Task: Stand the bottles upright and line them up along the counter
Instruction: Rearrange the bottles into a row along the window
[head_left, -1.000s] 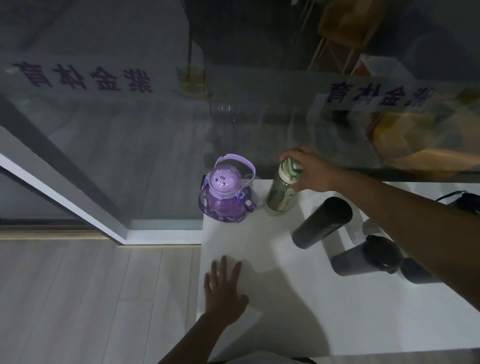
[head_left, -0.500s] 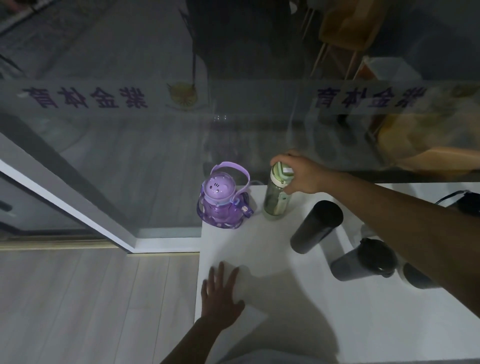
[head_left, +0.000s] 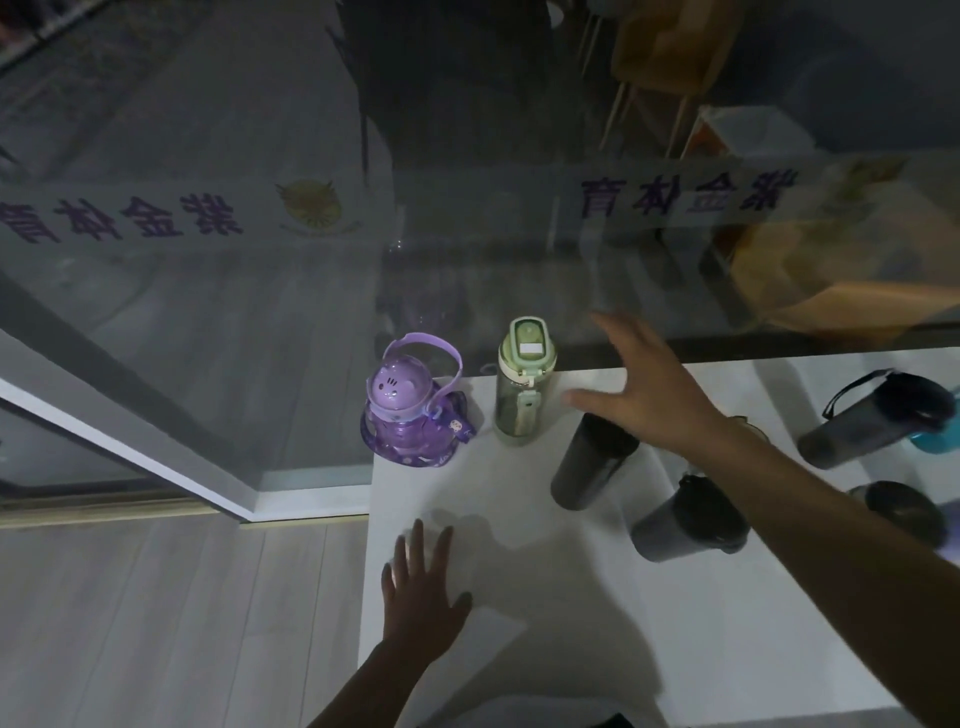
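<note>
A purple cat-lid bottle (head_left: 410, 415) stands upright at the far left corner of the white counter (head_left: 545, 561). Just right of it a green bottle (head_left: 522, 389) stands upright too. My right hand (head_left: 644, 389) hovers right of the green bottle with spread fingers, not touching it. Under that hand a black bottle (head_left: 589, 467) lies on its side. A dark grey bottle (head_left: 685, 519) lies tipped further right, partly behind my forearm. My left hand (head_left: 421, 587) rests flat on the counter near its left edge.
Another dark bottle with a strap (head_left: 878, 421) lies at the far right, next to a teal object (head_left: 935, 441) and one more dark lid (head_left: 904, 509). A glass wall (head_left: 467, 249) runs along the counter's back edge. The floor (head_left: 156, 623) drops off left.
My right hand has let go of the green bottle's lid and moved off to the right, fingers opening. The green bottle stays standing. The left hand has not moved.
</note>
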